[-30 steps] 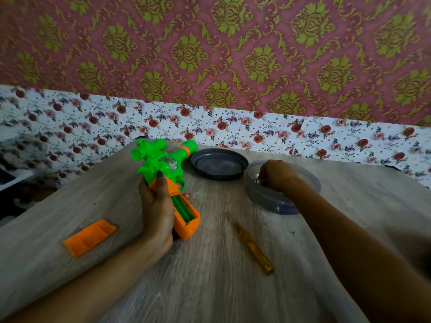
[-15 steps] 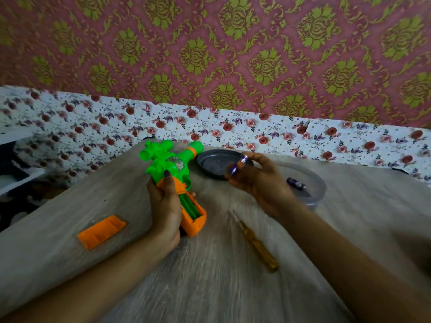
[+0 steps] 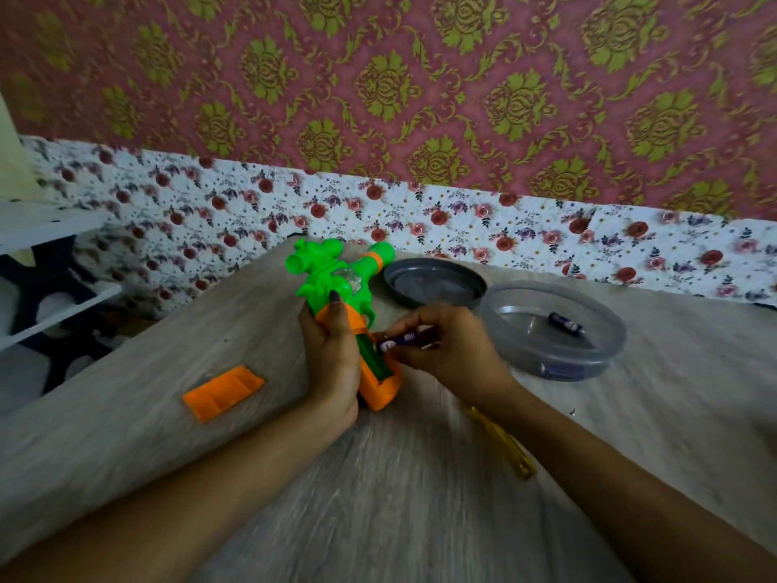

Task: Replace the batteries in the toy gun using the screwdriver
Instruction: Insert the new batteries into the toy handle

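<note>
Grainy wood table (image 3: 399, 498); left hand (image 3: 332, 355) grips plastic toy gun (image 3: 336, 284), right hand (image 3: 445, 351) pinches cylindrical battery (image 3: 401, 340).

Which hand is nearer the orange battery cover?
Left. The left hand grips the toy gun beside the orange battery cover; the right hand is beyond it.

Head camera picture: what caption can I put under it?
Right hand brings a battery to the toy gun held by the left hand.

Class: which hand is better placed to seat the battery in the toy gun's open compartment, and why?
Right. The right hand already pinches the battery beside the open compartment; the left hand grips the toy gun.
</note>
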The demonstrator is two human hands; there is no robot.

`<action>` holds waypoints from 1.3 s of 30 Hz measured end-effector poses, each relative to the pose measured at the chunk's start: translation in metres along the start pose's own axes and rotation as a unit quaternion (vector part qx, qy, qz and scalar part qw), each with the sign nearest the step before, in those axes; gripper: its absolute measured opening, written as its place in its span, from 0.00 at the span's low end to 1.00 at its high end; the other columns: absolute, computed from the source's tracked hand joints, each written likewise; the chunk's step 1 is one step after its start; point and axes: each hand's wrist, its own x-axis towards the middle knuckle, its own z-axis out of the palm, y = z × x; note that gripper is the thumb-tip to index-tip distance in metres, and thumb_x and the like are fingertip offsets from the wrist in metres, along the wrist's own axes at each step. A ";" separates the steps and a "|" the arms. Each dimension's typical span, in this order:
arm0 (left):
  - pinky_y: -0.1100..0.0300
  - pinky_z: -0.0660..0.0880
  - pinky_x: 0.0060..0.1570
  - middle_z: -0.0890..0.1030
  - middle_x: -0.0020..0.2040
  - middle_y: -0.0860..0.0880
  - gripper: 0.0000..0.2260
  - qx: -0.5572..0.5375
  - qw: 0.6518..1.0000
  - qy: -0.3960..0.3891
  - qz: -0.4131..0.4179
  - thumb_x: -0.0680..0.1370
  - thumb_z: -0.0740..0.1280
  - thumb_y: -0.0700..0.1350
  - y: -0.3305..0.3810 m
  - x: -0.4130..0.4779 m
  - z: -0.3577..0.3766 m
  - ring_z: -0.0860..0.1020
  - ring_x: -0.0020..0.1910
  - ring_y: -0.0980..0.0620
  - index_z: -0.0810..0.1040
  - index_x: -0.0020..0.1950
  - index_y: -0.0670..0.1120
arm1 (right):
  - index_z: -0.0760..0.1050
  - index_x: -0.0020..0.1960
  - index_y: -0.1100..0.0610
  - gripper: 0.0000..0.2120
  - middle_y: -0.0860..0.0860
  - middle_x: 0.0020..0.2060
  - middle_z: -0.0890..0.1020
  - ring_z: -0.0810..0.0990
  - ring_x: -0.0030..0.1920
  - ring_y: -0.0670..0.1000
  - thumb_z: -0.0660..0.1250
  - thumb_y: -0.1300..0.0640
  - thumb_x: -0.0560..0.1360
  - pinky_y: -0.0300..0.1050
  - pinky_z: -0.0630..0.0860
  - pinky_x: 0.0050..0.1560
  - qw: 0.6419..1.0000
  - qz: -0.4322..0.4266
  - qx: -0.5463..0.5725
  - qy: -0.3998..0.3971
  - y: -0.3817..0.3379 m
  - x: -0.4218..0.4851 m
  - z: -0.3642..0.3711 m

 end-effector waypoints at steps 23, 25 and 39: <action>0.35 0.75 0.53 0.79 0.56 0.41 0.19 0.004 1.000 0.002 0.000 0.71 0.59 0.60 -0.001 -0.001 0.000 0.79 0.53 0.38 0.70 0.58 0.53 | 0.79 0.50 0.59 0.12 0.54 0.43 0.84 0.81 0.41 0.45 0.68 0.69 0.68 0.36 0.76 0.45 0.998 -0.049 -0.048 0.017 0.001 0.002 0.017; 0.35 0.75 0.53 0.79 0.56 0.41 0.17 0.002 1.000 0.000 0.002 0.75 0.60 0.58 -0.002 0.000 0.000 0.79 0.53 0.39 0.70 0.59 0.52 | 0.80 0.52 0.58 0.13 0.54 0.45 0.84 0.81 0.42 0.47 0.68 0.67 0.69 0.33 0.73 0.43 0.994 -0.064 -0.093 -0.010 -0.001 0.005 0.015; 0.39 0.76 0.55 0.78 0.55 0.39 0.20 0.007 1.000 -0.015 -0.011 0.68 0.68 0.44 -0.003 0.003 -0.005 0.79 0.53 0.39 0.69 0.58 0.48 | 0.80 0.53 0.59 0.12 0.57 0.45 0.83 0.82 0.42 0.52 0.68 0.64 0.70 0.44 0.77 0.45 0.989 -0.091 -0.112 -0.017 -0.003 0.000 0.015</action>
